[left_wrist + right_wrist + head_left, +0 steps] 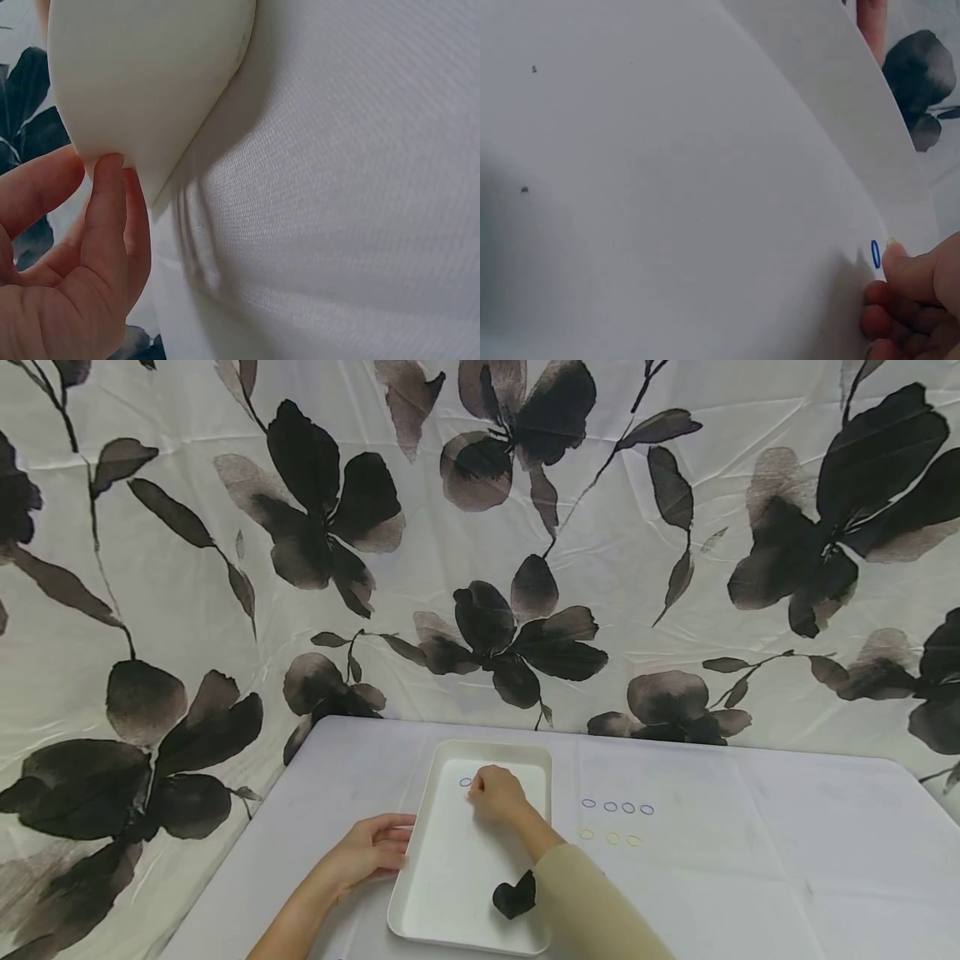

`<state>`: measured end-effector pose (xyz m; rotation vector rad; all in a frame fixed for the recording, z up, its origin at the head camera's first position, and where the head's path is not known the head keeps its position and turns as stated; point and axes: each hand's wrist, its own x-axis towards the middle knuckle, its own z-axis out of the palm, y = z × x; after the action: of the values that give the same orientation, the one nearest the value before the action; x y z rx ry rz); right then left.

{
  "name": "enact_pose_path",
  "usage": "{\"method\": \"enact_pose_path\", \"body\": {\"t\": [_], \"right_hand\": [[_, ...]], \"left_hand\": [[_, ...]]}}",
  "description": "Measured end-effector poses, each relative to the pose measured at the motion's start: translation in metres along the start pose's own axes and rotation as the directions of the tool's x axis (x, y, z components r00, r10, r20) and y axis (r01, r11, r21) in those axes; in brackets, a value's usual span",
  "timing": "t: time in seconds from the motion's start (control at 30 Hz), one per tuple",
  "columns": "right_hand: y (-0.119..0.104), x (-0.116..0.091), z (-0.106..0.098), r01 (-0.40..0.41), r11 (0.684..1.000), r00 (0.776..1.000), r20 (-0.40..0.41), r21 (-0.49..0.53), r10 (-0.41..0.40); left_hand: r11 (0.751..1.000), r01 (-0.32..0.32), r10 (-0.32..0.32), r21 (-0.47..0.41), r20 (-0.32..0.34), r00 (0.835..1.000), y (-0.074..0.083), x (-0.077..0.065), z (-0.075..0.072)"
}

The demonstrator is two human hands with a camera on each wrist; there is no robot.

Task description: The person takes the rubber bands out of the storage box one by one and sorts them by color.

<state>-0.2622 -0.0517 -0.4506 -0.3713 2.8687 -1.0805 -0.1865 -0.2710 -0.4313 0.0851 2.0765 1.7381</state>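
Note:
A white tray (pixel 442 893) lies on the table, with my left hand (pixel 369 853) at its left side. In the left wrist view, thumb and fingertips of that hand hold the tray's rim. My right hand (pixel 497 793) is over the far part of the tray, its fingers curled in. Beside its fingertips a small blue ring (pixel 876 254) lies on the tray floor. The right wrist view shows a bit of a yellow ring (pixel 890 243) pinched at the thumb tip; the rest of it is hidden by the fingers.
Right of the tray, several blue rings (pixel 628 807) lie in a row, with three yellow rings (pixel 612 838) in front of them. A black heart-shaped piece (pixel 513 897) shows in the tray's near part, next to the right sleeve (pixel 600 902). A floral cloth (pixel 675 610) hangs behind the table.

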Motion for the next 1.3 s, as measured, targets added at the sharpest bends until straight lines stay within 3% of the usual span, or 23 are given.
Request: {"method": "enact_pose_path", "body": {"t": [0.1,0.5,0.93,1.3], "right_hand": [[0.005,0.001,-0.007,0.017,0.998,1.000,0.015,0.064,-0.018],[0.008,-0.003,-0.024,-0.097,0.973,0.993,0.092,0.211,0.079],[-0.008,-0.007,-0.045,-0.246,0.865,0.966,0.187,0.438,0.180],[-0.007,-0.019,-0.068,-0.259,0.822,0.960,0.228,0.506,0.162]], "left_hand": [[1.000,0.003,-0.003,0.005,-0.003,1.000,0.000,0.001,-0.001],[1.000,-0.005,0.005,0.011,0.006,1.000,-0.001,0.001,-0.002],[1.000,0.013,-0.013,0.010,-0.001,1.000,0.001,0.002,-0.004],[1.000,0.010,-0.010,-0.009,0.001,1.000,0.001,0.002,0.001]]}}
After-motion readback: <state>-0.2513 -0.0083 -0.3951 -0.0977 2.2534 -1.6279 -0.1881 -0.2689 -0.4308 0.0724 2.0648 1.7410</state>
